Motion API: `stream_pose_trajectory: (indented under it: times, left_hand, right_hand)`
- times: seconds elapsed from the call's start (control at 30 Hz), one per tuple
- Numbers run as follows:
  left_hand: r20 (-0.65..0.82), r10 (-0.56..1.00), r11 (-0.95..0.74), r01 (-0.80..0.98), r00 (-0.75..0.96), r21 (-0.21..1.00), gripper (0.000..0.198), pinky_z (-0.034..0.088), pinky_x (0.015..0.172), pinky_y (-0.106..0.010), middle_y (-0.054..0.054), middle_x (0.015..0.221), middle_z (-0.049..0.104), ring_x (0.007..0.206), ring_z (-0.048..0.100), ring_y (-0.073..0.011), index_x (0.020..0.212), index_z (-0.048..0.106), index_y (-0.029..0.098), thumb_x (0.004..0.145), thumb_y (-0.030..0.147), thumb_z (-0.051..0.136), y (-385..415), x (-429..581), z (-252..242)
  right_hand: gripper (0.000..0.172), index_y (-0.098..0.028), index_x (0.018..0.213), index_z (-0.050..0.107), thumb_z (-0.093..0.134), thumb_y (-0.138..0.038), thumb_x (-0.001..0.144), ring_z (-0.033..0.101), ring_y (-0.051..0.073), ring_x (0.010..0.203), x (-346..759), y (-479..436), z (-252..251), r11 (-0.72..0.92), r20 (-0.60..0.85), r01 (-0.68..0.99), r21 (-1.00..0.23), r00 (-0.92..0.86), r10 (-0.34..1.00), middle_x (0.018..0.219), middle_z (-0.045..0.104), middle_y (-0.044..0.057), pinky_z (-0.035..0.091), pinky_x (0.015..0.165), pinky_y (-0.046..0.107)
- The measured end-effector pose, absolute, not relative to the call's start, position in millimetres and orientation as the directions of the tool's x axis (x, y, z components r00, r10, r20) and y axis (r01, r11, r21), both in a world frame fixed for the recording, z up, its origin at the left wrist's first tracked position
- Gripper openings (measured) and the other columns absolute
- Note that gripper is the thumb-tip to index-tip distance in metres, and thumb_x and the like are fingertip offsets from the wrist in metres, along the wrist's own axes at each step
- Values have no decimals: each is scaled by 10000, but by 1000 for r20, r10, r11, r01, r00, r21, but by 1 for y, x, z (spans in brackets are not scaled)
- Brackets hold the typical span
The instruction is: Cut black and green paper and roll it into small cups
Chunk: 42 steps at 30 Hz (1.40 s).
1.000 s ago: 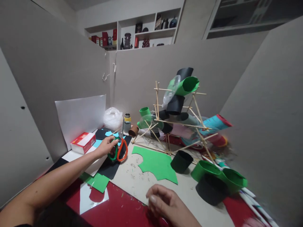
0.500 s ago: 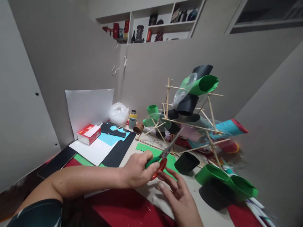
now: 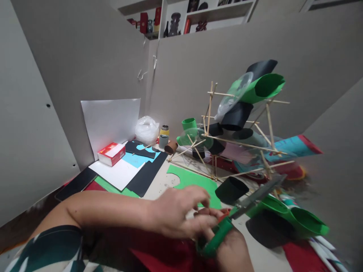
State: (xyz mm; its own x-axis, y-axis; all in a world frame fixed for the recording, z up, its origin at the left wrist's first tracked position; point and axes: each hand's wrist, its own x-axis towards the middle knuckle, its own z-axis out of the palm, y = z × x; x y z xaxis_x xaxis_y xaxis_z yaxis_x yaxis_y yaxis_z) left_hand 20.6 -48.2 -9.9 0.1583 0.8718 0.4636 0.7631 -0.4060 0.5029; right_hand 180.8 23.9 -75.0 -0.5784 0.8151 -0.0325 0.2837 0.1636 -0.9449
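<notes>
A pair of scissors point(image 3: 255, 198) with one green and one red handle points up and right, its metal blades blurred by motion. My right hand point(image 3: 236, 247) is partly hidden behind the green handle; its fingers close around the red one. My left hand point(image 3: 177, 213) reaches across from the left with bent fingers spread apart. Its lower fingertips touch or nearly touch the green handle. Beneath the hands lies a green paper sheet point(image 3: 195, 181) with a rounded cut in its left edge. A black paper tube point(image 3: 231, 190) stands just beyond my right hand.
A stick frame point(image 3: 241, 142) carrying green and black paper tubes rises at the right. Joined green tubes point(image 3: 310, 223) sit near the right front. At left are a red tissue box point(image 3: 111, 154), white paper point(image 3: 113, 172) and black paper point(image 3: 147, 173). A white plastic bag point(image 3: 146, 129) stands farther back.
The scissors have moved right and toward me, from my left hand's grip into my right hand. My left hand's fingers have opened. The view has shifted slightly.
</notes>
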Motion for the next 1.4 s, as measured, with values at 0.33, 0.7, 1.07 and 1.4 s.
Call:
stream_pose_trajectory:
  times: [0.33, 0.7, 1.07, 1.4]
  left_hand:
    - [-3, 987, 161, 985, -161, 62, 408, 498, 797, -394, -158, 1139, 639, 1018, 616, -335, 1099, 587, 160, 746, 339, 687, -58, -139, -23]
    - [-106, 973, 200, 978, -206, -61, 428, 498, 759, -335, -125, 1188, 635, 1009, 625, -280, 1107, 586, 190, 688, 116, 631, -37, -144, -31]
    - [20, 928, 370, 928, -371, 43, 232, 459, 683, -298, -82, 964, 712, 849, 665, -244, 1027, 616, 204, 809, 231, 545, -48, -166, -4]
    - [-37, 945, 323, 903, -326, 284, 215, 444, 683, -262, -48, 906, 725, 806, 651, -192, 881, 634, 183, 826, 358, 521, -49, -183, 5]
  right_hand:
    - [327, -260, 959, 705, 590, -481, 747, 684, 241, 579, 183, 30, -73, 491, 197, 586, -644, -493, 847, 648, 729, 9, 467, 511, 275]
    - [453, -250, 1256, 609, 476, -435, 865, 717, 343, 915, 176, 46, -69, 440, -91, 841, -315, -488, 868, 971, 767, 76, 502, 677, 358]
    - [418, -244, 1265, 609, 465, -424, 916, 721, 357, 911, 178, 46, -62, 495, -97, 850, -182, -516, 851, 993, 765, 108, 491, 668, 371]
    - [393, -232, 1226, 625, 454, -437, 937, 724, 355, 893, 183, 51, -60, 508, -92, 850, -138, -522, 848, 991, 764, 121, 497, 671, 378]
